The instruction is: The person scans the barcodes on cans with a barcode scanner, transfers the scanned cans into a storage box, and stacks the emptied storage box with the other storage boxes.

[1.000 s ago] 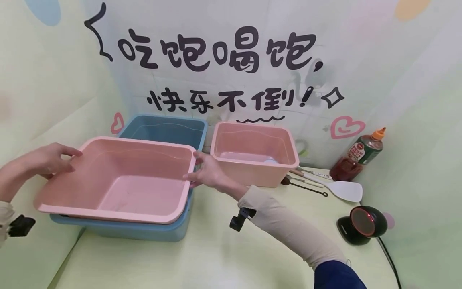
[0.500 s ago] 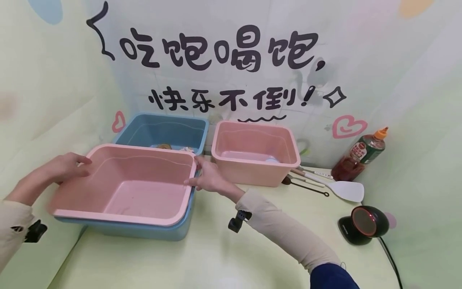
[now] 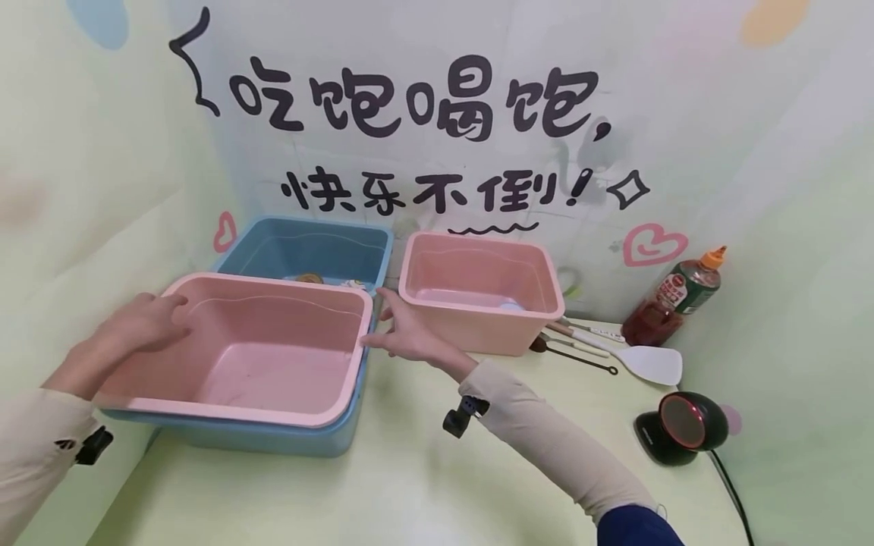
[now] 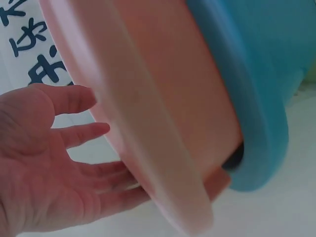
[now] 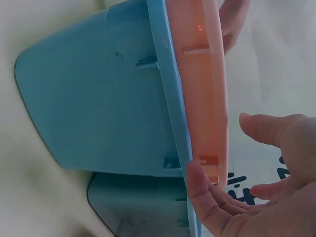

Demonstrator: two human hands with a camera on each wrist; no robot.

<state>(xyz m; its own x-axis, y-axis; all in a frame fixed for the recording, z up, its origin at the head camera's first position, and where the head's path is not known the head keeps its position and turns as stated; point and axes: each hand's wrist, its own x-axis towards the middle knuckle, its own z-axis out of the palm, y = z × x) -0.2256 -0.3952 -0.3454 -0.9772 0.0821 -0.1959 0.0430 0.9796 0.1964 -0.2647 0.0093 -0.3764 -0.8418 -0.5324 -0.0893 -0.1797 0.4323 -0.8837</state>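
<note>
A large pink plastic bin (image 3: 287,371) sits nested in the top of a blue bin (image 3: 273,442) at the left of the table. At its left end is my left hand (image 3: 139,322); in the left wrist view the fingers are spread, some reaching past the pink rim (image 4: 123,84). By the right rim is my right hand (image 3: 413,334). Its thumb stands apart from the pink rim in the right wrist view, while the extended fingers (image 5: 200,190) lie by the rims' corner. Neither hand grips the bin.
Behind stands another blue bin (image 3: 307,239) with a few small items inside. To its right is a smaller pink bin (image 3: 471,330). Farther right lie a white spatula (image 3: 655,364) and other utensils, a red sauce bottle (image 3: 672,303) and a black round device (image 3: 683,425) with a cable.
The pink bin's left side has come down and rightward, so it sits lower on the blue bin. Both hands have loosened from its rim, and the rear blue bin's contents now show.
</note>
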